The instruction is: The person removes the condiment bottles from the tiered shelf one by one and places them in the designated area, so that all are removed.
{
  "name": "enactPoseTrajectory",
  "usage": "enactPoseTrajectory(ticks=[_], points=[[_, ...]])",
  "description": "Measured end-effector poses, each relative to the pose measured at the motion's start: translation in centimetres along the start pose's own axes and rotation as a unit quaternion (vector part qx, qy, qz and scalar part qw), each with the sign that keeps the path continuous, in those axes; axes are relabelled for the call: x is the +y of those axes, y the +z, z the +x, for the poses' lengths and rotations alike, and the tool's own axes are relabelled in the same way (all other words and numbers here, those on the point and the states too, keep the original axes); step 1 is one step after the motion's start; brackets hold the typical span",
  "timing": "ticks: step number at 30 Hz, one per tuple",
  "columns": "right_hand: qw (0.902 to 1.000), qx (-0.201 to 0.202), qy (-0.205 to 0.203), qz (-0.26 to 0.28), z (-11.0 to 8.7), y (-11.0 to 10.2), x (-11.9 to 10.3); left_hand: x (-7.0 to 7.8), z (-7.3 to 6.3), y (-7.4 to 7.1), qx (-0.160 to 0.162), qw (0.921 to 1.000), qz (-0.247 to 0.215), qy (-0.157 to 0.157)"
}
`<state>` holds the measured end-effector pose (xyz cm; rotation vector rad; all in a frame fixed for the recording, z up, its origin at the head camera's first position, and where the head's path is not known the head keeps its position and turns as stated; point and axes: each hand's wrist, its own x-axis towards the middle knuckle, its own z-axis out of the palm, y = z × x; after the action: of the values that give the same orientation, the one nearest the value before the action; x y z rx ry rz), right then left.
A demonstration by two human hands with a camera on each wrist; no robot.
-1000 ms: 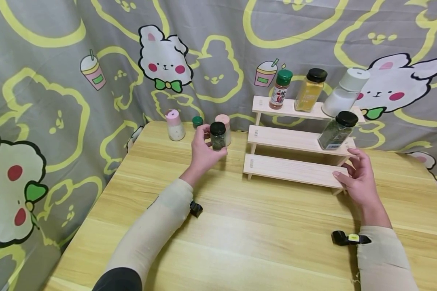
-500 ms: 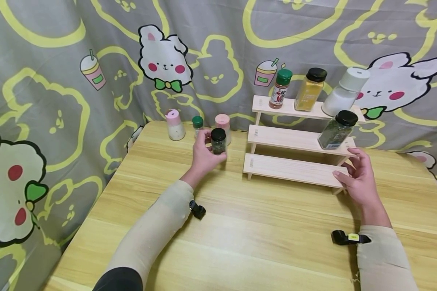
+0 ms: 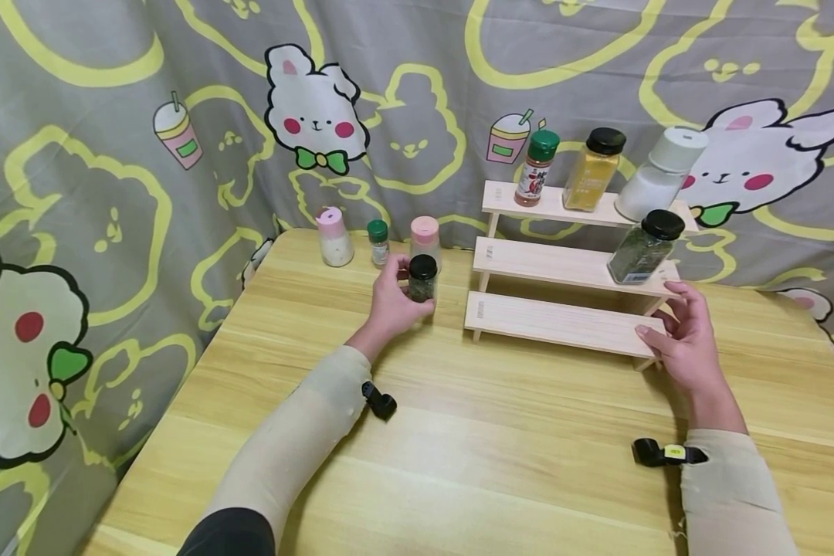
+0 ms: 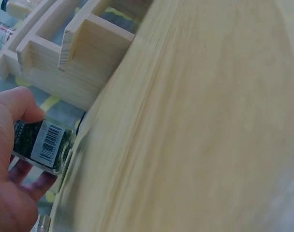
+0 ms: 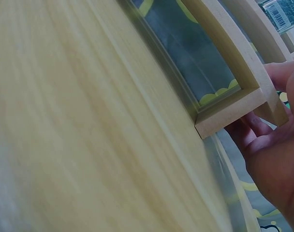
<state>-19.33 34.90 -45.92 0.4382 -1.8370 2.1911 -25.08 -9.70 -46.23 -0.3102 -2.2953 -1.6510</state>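
My left hand (image 3: 398, 300) grips a small spice jar (image 3: 422, 279) with a black lid and dark green contents, thumb on one side and fingers on the other. In the left wrist view, the jar's barcode label (image 4: 47, 143) faces the camera, and its base is close to the tabletop; I cannot tell whether they touch. At the right end of a three-step wooden spice rack (image 3: 563, 324), my right hand (image 3: 688, 347) holds the side, thumb on the bottom step's end. A larger black-lidded jar of green herbs (image 3: 642, 251) stands on the middle step.
On the top step stand a green-capped red spice bottle (image 3: 536, 168), a yellow spice jar (image 3: 593, 171) and a white-capped shaker (image 3: 662, 176). Behind my left hand are a pink-topped shaker (image 3: 334, 238), a small green-capped bottle (image 3: 378, 242) and a pink-lidded jar (image 3: 425, 233).
My left hand has brought the small jar down and slightly to the right, uncovering the green-capped bottle behind it. The right hand keeps its place on the rack.
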Motion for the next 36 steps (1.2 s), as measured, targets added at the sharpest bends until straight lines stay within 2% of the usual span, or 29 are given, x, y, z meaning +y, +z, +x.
enactPoseTrajectory(ticks=[8,21,28,36], points=[[1.0,0.003,0.003,0.005,0.0,0.0,0.0,-0.5,0.0,0.1,-0.004,1.0,-0.002,-0.006],[1.0,-0.002,-0.001,0.003,0.0,0.0,0.0,-0.3,-0.3,-0.2,0.003,0.9996,-0.006,-0.028],[1.0,-0.005,-0.001,-0.006,-0.1,0.1,-0.1,-0.3,-0.3,-0.3,0.001,0.9996,-0.004,-0.03],[0.9999,-0.005,-0.003,-0.011,-0.1,0.1,-0.1,1.1,0.0,-0.5,0.0,0.9999,-0.007,-0.014]])
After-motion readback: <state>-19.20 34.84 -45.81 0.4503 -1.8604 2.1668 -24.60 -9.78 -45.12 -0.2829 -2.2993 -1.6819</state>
